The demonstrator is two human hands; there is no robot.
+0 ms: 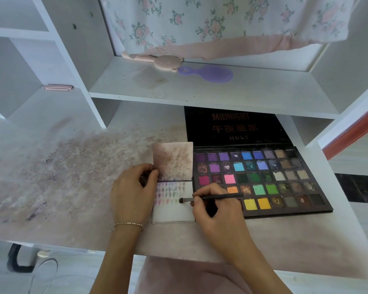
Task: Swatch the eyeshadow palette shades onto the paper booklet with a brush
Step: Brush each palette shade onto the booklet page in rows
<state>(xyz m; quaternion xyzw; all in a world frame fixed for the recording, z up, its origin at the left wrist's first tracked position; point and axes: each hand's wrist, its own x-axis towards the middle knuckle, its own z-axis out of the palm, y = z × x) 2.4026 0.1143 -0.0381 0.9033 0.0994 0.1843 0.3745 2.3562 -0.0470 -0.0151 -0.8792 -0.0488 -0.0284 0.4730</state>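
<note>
On the powder-stained white desk (72, 177) under shelves (200, 90), open eyeshadow palette (263, 179).

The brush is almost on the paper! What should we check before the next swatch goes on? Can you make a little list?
1. Brush held firmly: ok, the right hand pinches its handle.
2. Booklet held steady: ok, the left hand holds its left edge near the fold.
3. Blank space for a new swatch: ok, the page is white below and to the right of the colour rows.
4. Brush tip at the free spot: ok, it sits just right of the last swatches.
5. Colour loaded on the bristles: cannot tell, they look dark.
6. Eyeshadow palette open and in reach: ok, it lies beside the booklet.
</note>
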